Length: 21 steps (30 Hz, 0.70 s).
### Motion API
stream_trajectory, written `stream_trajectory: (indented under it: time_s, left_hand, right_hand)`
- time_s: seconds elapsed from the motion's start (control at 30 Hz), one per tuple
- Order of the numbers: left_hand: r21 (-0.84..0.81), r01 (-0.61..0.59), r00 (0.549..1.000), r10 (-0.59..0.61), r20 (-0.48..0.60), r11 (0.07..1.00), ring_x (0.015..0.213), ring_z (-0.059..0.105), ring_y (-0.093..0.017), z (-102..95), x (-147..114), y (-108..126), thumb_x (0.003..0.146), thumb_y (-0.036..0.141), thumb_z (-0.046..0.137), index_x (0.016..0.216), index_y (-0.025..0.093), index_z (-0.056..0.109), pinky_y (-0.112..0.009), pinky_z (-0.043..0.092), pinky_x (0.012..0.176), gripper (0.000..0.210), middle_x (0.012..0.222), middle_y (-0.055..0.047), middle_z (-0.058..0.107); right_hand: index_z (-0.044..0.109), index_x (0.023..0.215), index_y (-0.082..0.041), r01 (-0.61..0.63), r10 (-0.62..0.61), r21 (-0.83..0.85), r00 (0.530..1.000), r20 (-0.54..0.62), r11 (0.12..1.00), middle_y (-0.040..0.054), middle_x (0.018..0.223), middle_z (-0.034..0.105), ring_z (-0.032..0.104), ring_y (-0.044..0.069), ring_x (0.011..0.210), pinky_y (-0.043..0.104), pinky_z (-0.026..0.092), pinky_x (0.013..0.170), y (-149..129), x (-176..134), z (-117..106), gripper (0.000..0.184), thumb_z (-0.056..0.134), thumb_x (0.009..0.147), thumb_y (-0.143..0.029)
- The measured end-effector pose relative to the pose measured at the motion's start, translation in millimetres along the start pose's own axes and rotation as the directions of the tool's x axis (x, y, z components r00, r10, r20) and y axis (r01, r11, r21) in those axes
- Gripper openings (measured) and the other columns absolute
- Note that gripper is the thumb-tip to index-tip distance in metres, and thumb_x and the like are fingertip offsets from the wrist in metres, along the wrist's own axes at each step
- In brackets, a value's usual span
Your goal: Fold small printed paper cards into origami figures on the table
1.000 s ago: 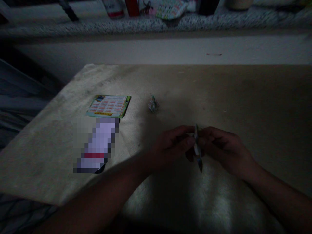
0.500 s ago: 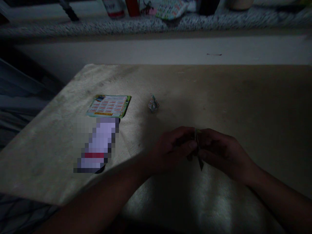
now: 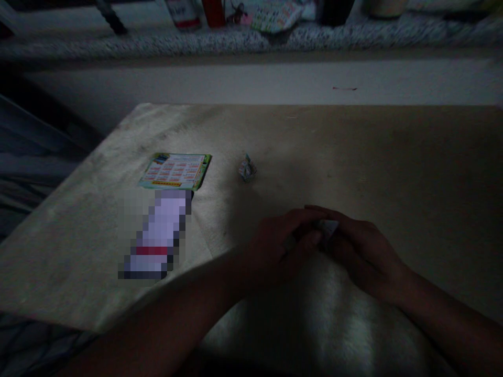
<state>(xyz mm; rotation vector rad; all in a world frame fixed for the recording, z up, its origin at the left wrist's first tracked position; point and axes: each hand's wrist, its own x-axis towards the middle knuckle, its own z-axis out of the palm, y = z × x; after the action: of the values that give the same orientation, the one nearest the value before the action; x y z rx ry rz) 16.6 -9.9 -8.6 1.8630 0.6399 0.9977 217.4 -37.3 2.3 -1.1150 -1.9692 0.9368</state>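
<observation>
Whereas one folded paper [image 3: 329, 228] stood edge-on earlier, its pale face now shows between left hand [image 3: 279, 246] and right hand [image 3: 365, 248] | both grasping it | surface [image 3: 353, 146]: one bundle [image 3: 247, 169], perhaps crumpled paper; one card [image 3: 176, 170]; one phone [image 3: 159, 230]

The person's left hand [image 3: 275, 246] and right hand [image 3: 365, 248] are both bare. The left forearm [image 3: 168, 314] and the right forearm [image 3: 448, 303] are bare too, and become narrower toward the hands. Finer details are too dark to tell.
</observation>
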Motion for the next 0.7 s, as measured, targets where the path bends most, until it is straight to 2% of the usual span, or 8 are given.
stream_trajectory:
  time_s: [0.17, 0.23, 0.33, 0.4, 0.53, 0.6, 0.7]
  left_hand:
    - [-0.155, 0.126, 0.988, -0.138, -0.065, 0.980, 0.072, 0.067, -0.013, 2.2, -2, 0, 0.099, 0.028, 0.056, 0.125, 0.017, 0.064, -0.024, 0.056, 0.069, 0.029, 0.091, -0.006, 0.073]
    - [-0.253, 0.191, 0.967, -0.226, -0.116, 0.948, 0.065, 0.064, -0.011, 2.2, 0, 0, 0.099, 0.032, 0.057, 0.121, 0.016, 0.065, -0.022, 0.054, 0.063, 0.028, 0.080, -0.003, 0.069]
    - [-0.392, 0.281, 0.911, -0.372, -0.177, 0.876, 0.057, 0.060, -0.009, -0.4, 6, -1, 0.095, 0.037, 0.063, 0.114, 0.015, 0.065, -0.019, 0.051, 0.055, 0.029, 0.070, 0.001, 0.065]
    - [-0.491, 0.345, 0.876, -0.462, -0.139, 0.800, 0.053, 0.059, -0.008, -3.6, 10, -3, 0.091, 0.038, 0.069, 0.110, 0.014, 0.066, -0.020, 0.049, 0.051, 0.031, 0.070, 0.002, 0.065]
    - [-0.624, 0.502, 0.808, -0.582, 0.091, 0.599, 0.053, 0.061, -0.010, -9.6, 14, -8, 0.082, 0.041, 0.078, 0.100, 0.012, 0.072, -0.023, 0.052, 0.050, 0.034, 0.071, -0.001, 0.067]
    - [-0.664, 0.518, 0.798, -0.583, 0.149, 0.539, 0.056, 0.063, -0.011, -11.1, 13, -10, 0.081, 0.041, 0.079, 0.099, 0.012, 0.074, -0.024, 0.053, 0.053, 0.035, 0.073, -0.002, 0.068]
    - [-0.686, 0.518, 0.800, -0.573, 0.178, 0.511, 0.059, 0.065, -0.011, -11.9, 12, -11, 0.080, 0.040, 0.081, 0.101, 0.013, 0.075, -0.024, 0.054, 0.056, 0.035, 0.076, -0.003, 0.070]
  right_hand:
    - [0.063, 0.128, -0.024, 0.005, -0.008, -0.047, 0.998, -0.064, 0.999, 0.0037, 0.091, 0.077, 0.076, 0.019, 0.083, 0.029, 0.061, 0.073, -2, 3, 0, 0.037, 0.052, 0.095, -0.012]
    - [0.066, 0.122, -0.023, 0.003, -0.011, -0.070, 0.994, -0.105, 0.998, 0.0050, 0.096, 0.079, 0.077, 0.019, 0.083, 0.030, 0.062, 0.073, -1, 3, -1, 0.033, 0.054, 0.093, -0.012]
    - [0.068, 0.117, -0.023, 0.020, -0.038, -0.104, 0.984, -0.177, 0.994, 0.0070, 0.106, 0.080, 0.078, 0.021, 0.089, 0.032, 0.063, 0.077, 1, 1, -1, 0.031, 0.057, 0.091, -0.011]
    - [0.067, 0.116, -0.024, 0.044, -0.067, -0.121, 0.979, -0.190, 0.992, 0.0070, 0.108, 0.080, 0.078, 0.022, 0.093, 0.032, 0.063, 0.079, 1, 0, -1, 0.030, 0.059, 0.090, -0.010]
    - [0.067, 0.106, -0.025, 0.106, -0.139, -0.144, 0.961, -0.241, 0.984, 0.0065, 0.103, 0.080, 0.077, 0.022, 0.092, 0.032, 0.063, 0.078, 0, 1, -1, 0.022, 0.063, 0.089, -0.011]
    - [0.067, 0.100, -0.026, 0.132, -0.173, -0.157, 0.942, -0.288, 0.979, 0.0067, 0.099, 0.079, 0.076, 0.022, 0.089, 0.034, 0.063, 0.076, -2, 1, -1, 0.020, 0.064, 0.089, -0.010]
    - [0.068, 0.100, -0.026, 0.186, -0.245, -0.208, 0.919, -0.309, 0.960, 0.0074, 0.098, 0.078, 0.075, 0.023, 0.090, 0.036, 0.062, 0.076, -2, 1, -3, 0.022, 0.068, 0.087, -0.007]
